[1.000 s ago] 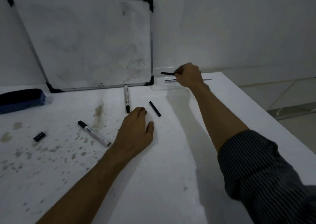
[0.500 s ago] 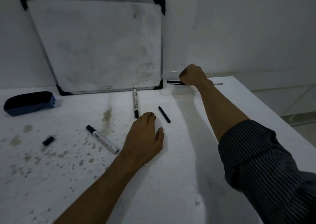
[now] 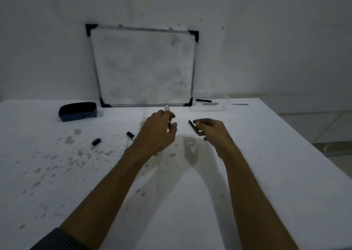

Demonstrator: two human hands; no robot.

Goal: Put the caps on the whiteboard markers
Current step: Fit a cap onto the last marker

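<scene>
The near half of the table (image 3: 190, 211) lay open for passage. Behind the hands, the whiteboard (image 3: 144, 68) blocked the back edge, with an eraser (image 3: 78, 111) left and a clear tray (image 3: 209, 105) right. A loose cap (image 3: 96, 141) and marker (image 3: 131, 135) cluttered the left.

Hands blurred, markers mostly hidden.
Left hand (image 3: 158, 133) covered nearly all of one marker (image 3: 166, 107), only its far end showing by the whiteboard; second marker (image 3: 131, 135) was hidden but for its black end. Right hand (image 3: 213, 133) was motion-blurred over a black cap (image 3: 193, 127), grip unclear. Clear tray (image 3: 209, 103) contents were too small to tell. Both arms were cut off by the bottom edge.
</scene>
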